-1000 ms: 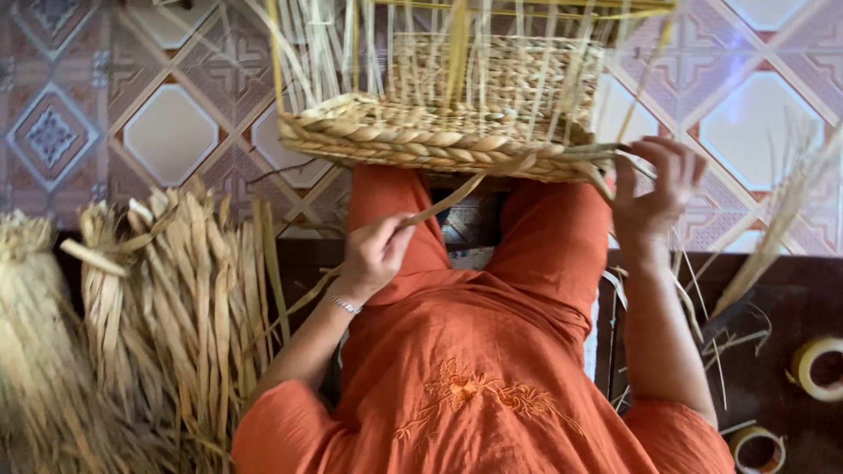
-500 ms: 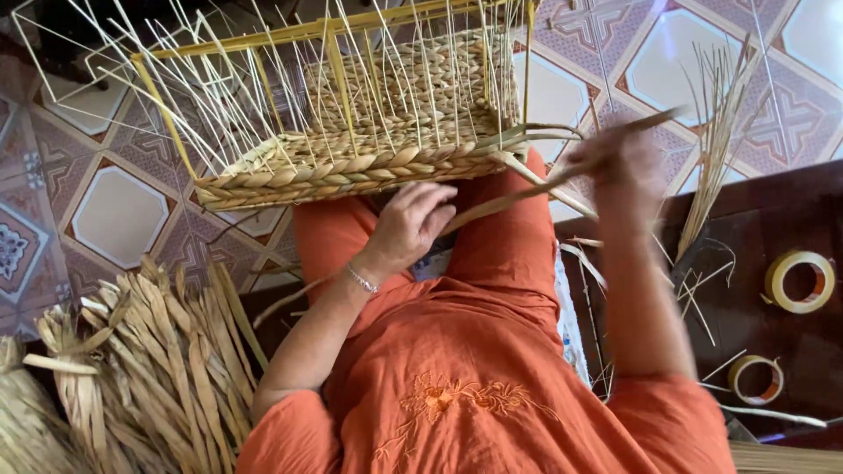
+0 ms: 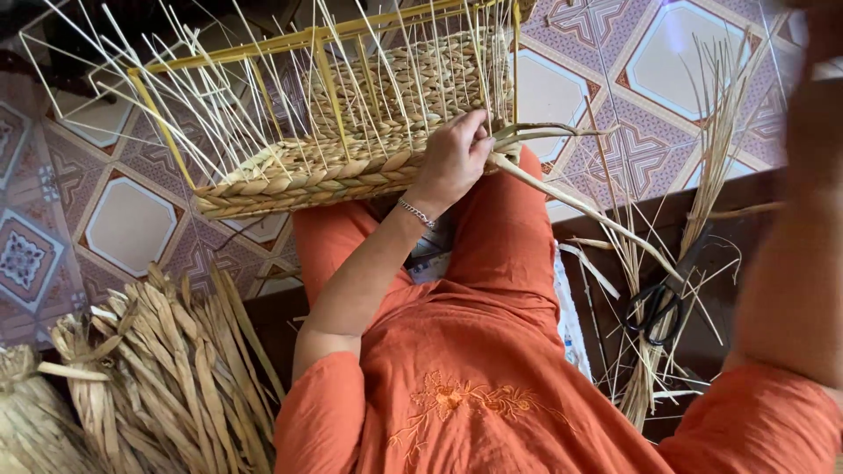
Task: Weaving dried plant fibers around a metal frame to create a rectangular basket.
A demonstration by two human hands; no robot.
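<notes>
Straw-coloured strand (image 3: 571, 197) now pinched in my left hand (image 3: 452, 162) against the woven basket (image 3: 299, 180) on my lap, no longer resting below the rim. Right hand (image 3: 812, 53) has swung up to frame edge, blurred; grip unreadable. Weaving looks under way.

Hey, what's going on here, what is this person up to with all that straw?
A person in orange clothes sits with a half-woven basket on their lap, built on a yellow wire frame with thin stakes sticking up. The left hand presses against the braided rim at the basket's near corner, on a flat fibre strand that runs off to the right. The right arm is raised and blurred, its hand out of view. Dried fibre bundles lie to the left, black scissors to the right.
</notes>
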